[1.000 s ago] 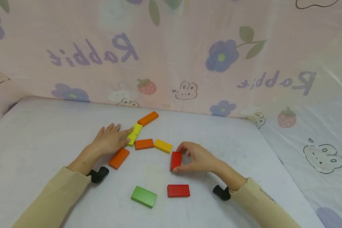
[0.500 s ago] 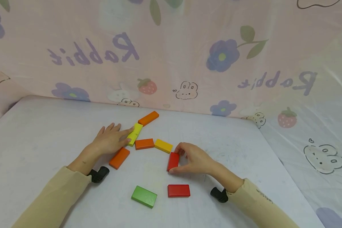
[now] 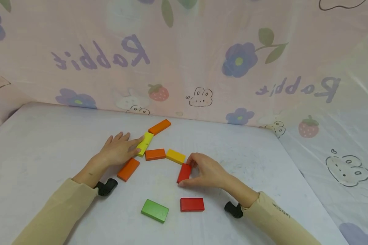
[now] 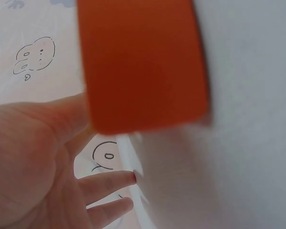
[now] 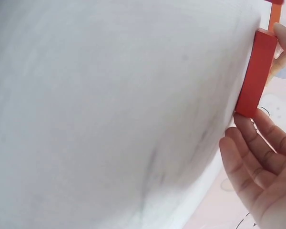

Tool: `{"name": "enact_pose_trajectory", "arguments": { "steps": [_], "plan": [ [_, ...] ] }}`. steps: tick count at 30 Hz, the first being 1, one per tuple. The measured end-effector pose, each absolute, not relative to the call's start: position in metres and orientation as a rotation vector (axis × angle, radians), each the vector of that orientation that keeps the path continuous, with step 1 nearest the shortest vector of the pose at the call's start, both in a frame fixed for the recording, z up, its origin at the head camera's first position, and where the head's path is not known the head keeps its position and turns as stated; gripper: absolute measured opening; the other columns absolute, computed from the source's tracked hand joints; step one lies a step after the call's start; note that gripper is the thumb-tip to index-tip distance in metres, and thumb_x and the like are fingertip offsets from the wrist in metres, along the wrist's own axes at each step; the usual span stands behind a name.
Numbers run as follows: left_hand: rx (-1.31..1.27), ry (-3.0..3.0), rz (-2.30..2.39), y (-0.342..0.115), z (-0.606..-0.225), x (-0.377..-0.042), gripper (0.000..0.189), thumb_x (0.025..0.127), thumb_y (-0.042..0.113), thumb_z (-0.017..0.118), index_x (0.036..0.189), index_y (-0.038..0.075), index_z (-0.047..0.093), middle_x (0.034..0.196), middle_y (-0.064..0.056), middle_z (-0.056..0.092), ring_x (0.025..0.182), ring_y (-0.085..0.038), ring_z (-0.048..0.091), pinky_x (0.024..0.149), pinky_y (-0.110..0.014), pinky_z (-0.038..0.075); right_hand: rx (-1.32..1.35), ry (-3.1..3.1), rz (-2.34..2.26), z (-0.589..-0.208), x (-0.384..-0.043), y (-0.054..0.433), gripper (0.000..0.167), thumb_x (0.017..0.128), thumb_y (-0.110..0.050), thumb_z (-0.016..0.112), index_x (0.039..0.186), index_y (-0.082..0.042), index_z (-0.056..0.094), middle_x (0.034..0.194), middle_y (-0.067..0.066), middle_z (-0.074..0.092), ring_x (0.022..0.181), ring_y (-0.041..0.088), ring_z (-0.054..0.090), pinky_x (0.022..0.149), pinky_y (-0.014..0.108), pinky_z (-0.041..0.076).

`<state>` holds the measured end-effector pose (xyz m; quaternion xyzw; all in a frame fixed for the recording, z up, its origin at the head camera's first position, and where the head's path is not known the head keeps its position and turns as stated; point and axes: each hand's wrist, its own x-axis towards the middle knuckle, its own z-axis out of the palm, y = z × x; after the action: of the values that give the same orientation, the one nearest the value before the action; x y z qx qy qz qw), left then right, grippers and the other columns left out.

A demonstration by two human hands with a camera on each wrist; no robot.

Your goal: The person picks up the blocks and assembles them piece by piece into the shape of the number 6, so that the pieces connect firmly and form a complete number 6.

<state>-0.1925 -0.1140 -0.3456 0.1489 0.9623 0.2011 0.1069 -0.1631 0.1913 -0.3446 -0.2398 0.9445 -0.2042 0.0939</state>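
My left hand (image 3: 118, 149) lies over the table with its fingers spread. Its index finger and thumb touch the left side of a yellow block (image 3: 147, 141). Just below that hand lies an orange block (image 3: 128, 169), which looms large in the left wrist view. My right hand (image 3: 208, 172) holds a red block (image 3: 184, 173) by its two ends, thumb at the near end and fingers at the far end. In the right wrist view this red block (image 5: 257, 74) stretches between thumb and fingertips. Its far end is right at the corner of an amber-yellow block (image 3: 175, 156).
Another orange block (image 3: 155, 154) joins the yellow and amber blocks, and one more orange block (image 3: 159, 127) lies at the back. Nearer me are a green block (image 3: 155, 211) and a second red block (image 3: 192, 204). A rabbit-print cloth (image 3: 184, 61) hangs behind the white table (image 3: 64, 136).
My right hand has moved left with the red block, and the block's near end has swung left, so it now slants. The left hand and the other blocks have stayed in place.
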Motion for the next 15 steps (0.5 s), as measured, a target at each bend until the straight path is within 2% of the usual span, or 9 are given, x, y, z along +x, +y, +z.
{"name": "enact_pose_trajectory", "arguments": {
  "steps": [8, 15],
  "plan": [
    [0.456, 2.834, 0.58, -0.114, -0.345, -0.193, 0.052, 0.1, 0.032, 0.047, 0.147, 0.013, 0.039, 0.149, -0.036, 0.026, 0.138, -0.057, 0.015, 0.109, -0.071, 0.008, -0.697, 2.801, -0.606, -0.345, -0.165, 0.192, 0.052, 0.069, -0.052, 0.081, 0.103, -0.02, 0.059, 0.091, -0.012, 0.058, 0.088, 0.008, 0.053, 0.077, 0.026, 0.049],
    [0.442, 2.831, 0.595, -0.113, -0.344, -0.193, 0.051, 0.1, 0.03, 0.047, 0.147, 0.013, 0.038, 0.149, -0.036, 0.025, 0.139, -0.056, 0.013, 0.11, -0.07, 0.006, -0.871, 2.724, -0.757, -0.343, -0.17, 0.201, 0.046, 0.079, -0.037, 0.078, 0.113, -0.012, 0.06, 0.102, -0.004, 0.062, 0.094, 0.013, 0.057, 0.08, 0.03, 0.052]
  ]
}}
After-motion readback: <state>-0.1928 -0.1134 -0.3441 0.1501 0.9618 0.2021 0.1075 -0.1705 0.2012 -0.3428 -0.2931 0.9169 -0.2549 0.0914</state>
